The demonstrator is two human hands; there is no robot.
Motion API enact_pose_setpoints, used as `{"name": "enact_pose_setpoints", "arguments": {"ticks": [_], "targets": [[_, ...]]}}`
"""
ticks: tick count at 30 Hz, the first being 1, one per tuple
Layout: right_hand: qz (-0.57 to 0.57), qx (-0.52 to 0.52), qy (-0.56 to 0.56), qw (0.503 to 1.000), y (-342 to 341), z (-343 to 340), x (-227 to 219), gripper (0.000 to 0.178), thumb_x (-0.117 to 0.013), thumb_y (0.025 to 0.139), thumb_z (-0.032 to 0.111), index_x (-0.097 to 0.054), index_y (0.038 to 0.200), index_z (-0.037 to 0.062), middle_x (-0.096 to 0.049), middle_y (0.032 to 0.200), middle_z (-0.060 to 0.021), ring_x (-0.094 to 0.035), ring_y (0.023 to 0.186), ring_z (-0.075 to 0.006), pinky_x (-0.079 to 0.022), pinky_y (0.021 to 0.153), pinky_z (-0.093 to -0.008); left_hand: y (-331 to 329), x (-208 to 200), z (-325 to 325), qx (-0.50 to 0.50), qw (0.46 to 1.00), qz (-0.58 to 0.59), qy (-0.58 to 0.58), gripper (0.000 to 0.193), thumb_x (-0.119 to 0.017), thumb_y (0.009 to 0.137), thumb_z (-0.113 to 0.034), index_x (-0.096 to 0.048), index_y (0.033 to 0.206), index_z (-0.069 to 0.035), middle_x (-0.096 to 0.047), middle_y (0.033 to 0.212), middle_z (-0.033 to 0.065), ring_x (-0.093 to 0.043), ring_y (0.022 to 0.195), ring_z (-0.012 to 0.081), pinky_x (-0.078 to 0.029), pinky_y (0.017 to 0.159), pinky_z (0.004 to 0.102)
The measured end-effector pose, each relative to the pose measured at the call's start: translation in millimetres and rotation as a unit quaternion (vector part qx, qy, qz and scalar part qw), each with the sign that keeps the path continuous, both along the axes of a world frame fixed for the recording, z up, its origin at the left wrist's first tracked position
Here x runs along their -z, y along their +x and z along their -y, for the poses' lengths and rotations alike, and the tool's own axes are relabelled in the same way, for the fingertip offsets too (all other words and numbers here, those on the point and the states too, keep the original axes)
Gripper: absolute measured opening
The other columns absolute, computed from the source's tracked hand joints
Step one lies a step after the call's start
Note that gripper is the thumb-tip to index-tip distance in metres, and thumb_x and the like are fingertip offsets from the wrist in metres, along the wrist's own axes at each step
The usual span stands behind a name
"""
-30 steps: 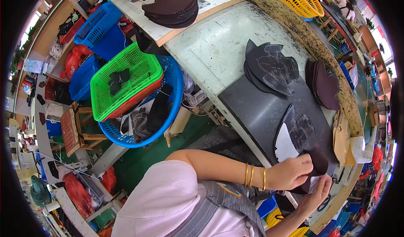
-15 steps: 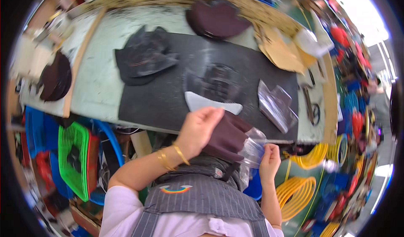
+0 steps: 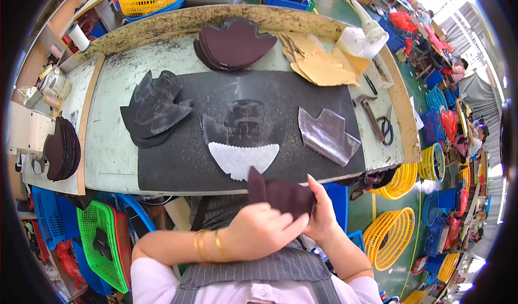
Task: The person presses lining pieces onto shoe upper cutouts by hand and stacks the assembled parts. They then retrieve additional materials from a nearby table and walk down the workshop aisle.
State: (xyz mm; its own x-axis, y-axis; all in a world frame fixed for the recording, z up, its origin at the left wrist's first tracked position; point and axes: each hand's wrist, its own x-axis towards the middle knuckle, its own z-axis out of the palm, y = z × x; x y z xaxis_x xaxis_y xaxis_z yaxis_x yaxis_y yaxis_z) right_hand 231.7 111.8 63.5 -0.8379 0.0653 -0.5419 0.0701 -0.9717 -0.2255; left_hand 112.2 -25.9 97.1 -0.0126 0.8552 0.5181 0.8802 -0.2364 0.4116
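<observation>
A dark maroon cut piece (image 3: 283,196), with the look of leather or fabric, is held up at the table's front edge, partly folded. My left hand (image 3: 264,228) closes on its lower left side, fingers curled. Gripping the right side is my right hand (image 3: 324,212), its thumb pointing up. The piece's left tip overlaps the lower edge of a white crescent-shaped piece with a toothed edge (image 3: 243,158). That white piece lies on the black mat (image 3: 172,169), below a dark curved template (image 3: 245,120). Shiny see-through film (image 3: 329,137) rests on the mat's right side.
Black cut pieces (image 3: 156,107) sit on the mat's left; maroon stacks stand at the back (image 3: 234,42) and far left (image 3: 62,150). Tan sheets (image 3: 324,61), a white bottle (image 3: 364,37), a hammer (image 3: 370,118) and scissors (image 3: 385,130) lie right. Baskets (image 3: 100,239) flank the table.
My hands have come together on the maroon piece, which is now folded. The clear film that my right hand held at its edge no longer shows there. My view has shifted.
</observation>
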Motion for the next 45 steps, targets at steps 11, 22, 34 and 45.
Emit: {"name": "enact_pose_setpoints", "arguments": {"ticks": [11, 22, 34, 45], "targets": [[-0.1, 0.05, 0.087, 0.99, -29, -20, -31, 0.052, -0.043, 0.09, 0.029, -0.041, 0.132, -0.0019, -0.047, 0.133, -0.019, -0.044, 0.124, -0.034, -0.032, 0.105, -0.0487, -22, 67, -11, 0.214, 0.271, 0.935, -0.076, 0.064, -0.052, 0.088, -0.054, -0.047, 0.125, -0.002, -0.054, 0.121, 0.0055, -0.051, 0.111, 0.0159, -0.042, 0.094, 0.031], [-0.158, 0.164, -0.038, 0.973, -19, -25, -3, 0.054, -0.046, 0.088, 0.031, -0.041, 0.132, -0.0015, -0.048, 0.132, -0.0184, -0.046, 0.122, -0.0353, -0.035, 0.102, -0.0507, -33, 71, -34, 0.118, 0.386, 0.913, 0.062, 0.012, -0.054, 0.092, -0.01, -0.058, 0.103, -0.006, -0.062, 0.108, 0.0052, -0.059, 0.101, 0.0151, -0.048, 0.091, 0.0331], [-0.1, 0.032, 0.125, 0.987, -60, -16, -24, 0.054, -0.039, 0.089, 0.029, -0.039, 0.133, -0.0022, -0.044, 0.136, -0.019, -0.042, 0.125, -0.0344, -0.031, 0.106, -0.0485, -65, 72, 1, 0.165, 0.242, 0.956, 0.002, 0.031, -0.044, 0.098, -0.031, -0.054, 0.111, -0.005, -0.063, 0.108, 0.01, -0.063, 0.096, 0.0197, -0.049, 0.088, 0.0357], [0.07, 0.047, 0.193, 0.978, -90, -27, 16, 0.028, -0.053, 0.088, 0.011, -0.057, 0.11, -0.0049, -0.063, 0.108, -0.0149, -0.061, 0.1, -0.0268, -0.05, 0.089, -0.0391, -94, 83, 0, -0.263, 0.622, 0.709, 0.203, 0.012, -0.055, 0.092, -0.007, -0.044, 0.097, -0.009, -0.056, 0.089, 0.0012, -0.057, 0.074, 0.0072, -0.048, 0.062, 0.023]]}}
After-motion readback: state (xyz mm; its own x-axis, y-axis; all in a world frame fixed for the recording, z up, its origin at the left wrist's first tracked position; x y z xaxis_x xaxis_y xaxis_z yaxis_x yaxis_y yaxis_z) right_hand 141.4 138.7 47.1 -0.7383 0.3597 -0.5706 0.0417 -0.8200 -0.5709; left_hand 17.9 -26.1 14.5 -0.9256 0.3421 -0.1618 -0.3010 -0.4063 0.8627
